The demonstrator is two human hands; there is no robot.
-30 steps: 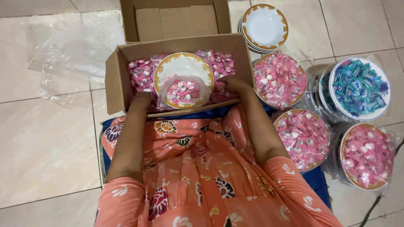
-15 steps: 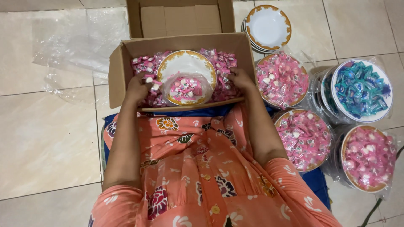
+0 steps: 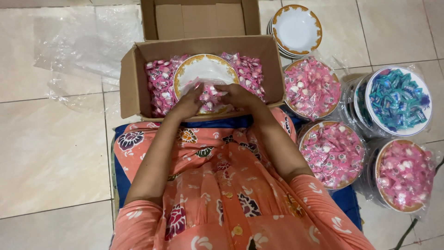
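A cardboard box (image 3: 134,83) full of pink wrapped candies (image 3: 159,85) stands in front of my knees. On the candies rests a white plate with a gold rim (image 3: 203,69). My left hand (image 3: 189,103) and my right hand (image 3: 238,96) meet over the plate's near edge. Between them they cup a small heap of pink candies (image 3: 210,96) on the plate. Each hand's fingers curl around that heap.
A stack of empty gold-rimmed plates (image 3: 296,30) sits at the back right. Three wrapped plates of pink candies (image 3: 311,88) (image 3: 334,153) (image 3: 407,173) and one of blue candies (image 3: 397,99) lie on the right. Clear plastic sheet (image 3: 83,41) lies on the tiled floor at left.
Both hands have moved inward from the plate's outer sides and now gather the candies at its near edge.
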